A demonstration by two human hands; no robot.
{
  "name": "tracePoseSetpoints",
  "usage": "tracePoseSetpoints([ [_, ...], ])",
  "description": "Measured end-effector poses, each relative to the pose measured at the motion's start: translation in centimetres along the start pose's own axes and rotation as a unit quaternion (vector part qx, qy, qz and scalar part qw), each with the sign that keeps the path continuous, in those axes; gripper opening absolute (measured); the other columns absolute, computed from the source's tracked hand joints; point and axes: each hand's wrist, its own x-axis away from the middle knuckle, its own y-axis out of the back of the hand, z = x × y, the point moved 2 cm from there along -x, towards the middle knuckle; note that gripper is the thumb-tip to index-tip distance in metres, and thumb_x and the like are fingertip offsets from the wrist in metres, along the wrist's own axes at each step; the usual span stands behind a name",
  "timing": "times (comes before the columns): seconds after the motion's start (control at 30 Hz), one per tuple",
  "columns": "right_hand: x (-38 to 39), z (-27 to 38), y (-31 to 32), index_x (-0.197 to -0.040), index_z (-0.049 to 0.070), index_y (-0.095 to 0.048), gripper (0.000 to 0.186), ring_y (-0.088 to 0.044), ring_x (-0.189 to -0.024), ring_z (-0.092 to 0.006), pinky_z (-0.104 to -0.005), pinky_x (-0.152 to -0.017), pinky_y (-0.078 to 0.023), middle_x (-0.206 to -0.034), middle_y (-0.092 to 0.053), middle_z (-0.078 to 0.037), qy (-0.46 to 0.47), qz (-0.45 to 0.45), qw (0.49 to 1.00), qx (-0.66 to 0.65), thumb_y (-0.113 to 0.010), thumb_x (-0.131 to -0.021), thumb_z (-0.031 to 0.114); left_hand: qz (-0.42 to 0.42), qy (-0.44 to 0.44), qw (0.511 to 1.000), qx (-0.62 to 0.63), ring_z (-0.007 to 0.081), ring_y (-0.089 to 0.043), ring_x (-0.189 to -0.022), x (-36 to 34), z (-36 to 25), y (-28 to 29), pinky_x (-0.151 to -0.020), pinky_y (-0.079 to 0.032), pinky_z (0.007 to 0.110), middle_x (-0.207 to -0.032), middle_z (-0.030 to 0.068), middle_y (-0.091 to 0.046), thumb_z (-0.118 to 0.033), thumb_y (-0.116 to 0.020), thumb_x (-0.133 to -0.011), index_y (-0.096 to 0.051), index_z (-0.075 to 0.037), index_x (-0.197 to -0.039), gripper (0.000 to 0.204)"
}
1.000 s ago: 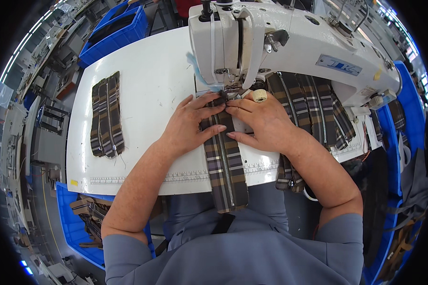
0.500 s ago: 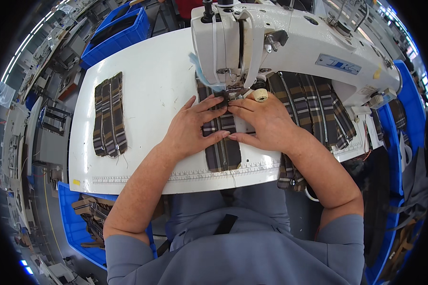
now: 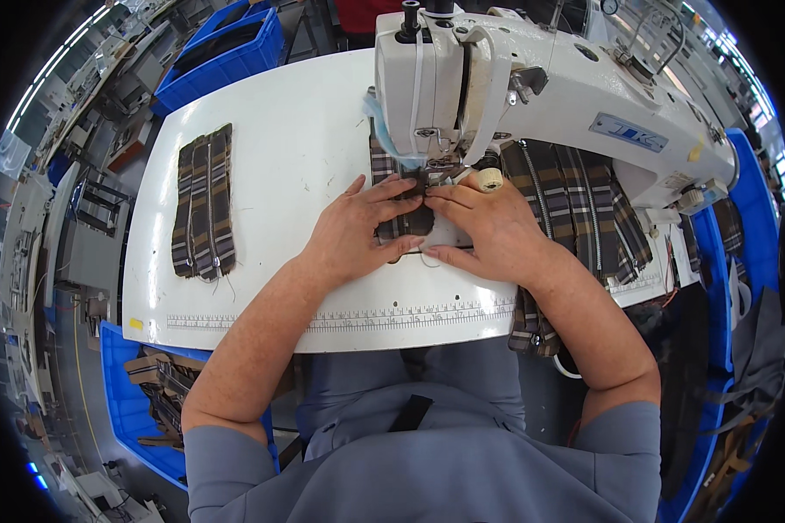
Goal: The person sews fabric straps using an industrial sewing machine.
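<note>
On the white tabletop (image 3: pixel 296 122), a plaid strip (image 3: pixel 406 225) lies at the sewing machine (image 3: pixel 406 96), left hand (image 3: pixel 353 228) spread flat on it, right hand (image 3: pixel 494 225) fingertips at its edge, neither clenched, seemingly mostly stitched, a short near end left.

The left hand (image 3: pixel 344 228) and right hand (image 3: pixel 497 225) touch a plaid strip (image 3: pixel 401 227) under the sewing machine (image 3: pixel 560 87). Zippered plaid cloth (image 3: pixel 204 202) lies on the white desk (image 3: pixel 279 131).
</note>
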Motion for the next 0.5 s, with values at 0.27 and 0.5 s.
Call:
tracePoseSetpoints([
  [0.27, 0.1, -0.2, -0.2, -0.123, 0.004, -0.073, 0.055, -0.067, -0.101, -0.0304, -0.0425, -0.091, -0.048, -0.127, -0.071, -0.010, 0.006, -0.016, 1.000, -0.006, -0.073, -0.090, 0.048, -0.024, -0.011, 0.999, -0.030, 0.0324, -0.060, -0.133, -1.5, 1.6, 0.2, -0.123, -0.036, 0.056, -0.139, 0.0122, -0.067, -0.032, -0.074, -0.095, -0.073, -0.011, -0.132, 0.042],
  [0.5, 0.1, -0.2, -0.3, -0.117, 0.005, -0.074, 0.045, -0.068, -0.098, -0.0297, -0.0410, -0.088, -0.049, -0.122, -0.073, -0.009, 0.010, -0.030, 0.999, -0.008, -0.074, -0.091, 0.042, -0.062, -0.018, 0.998, -0.014, 0.0343, -0.067, -0.111, -3.3, 2.5, 0.6, -0.103, -0.050, 0.048, -0.114, 0.0132, -0.074, -0.020, -0.073, -0.096, -0.078, -0.008, -0.117, 0.026],
])
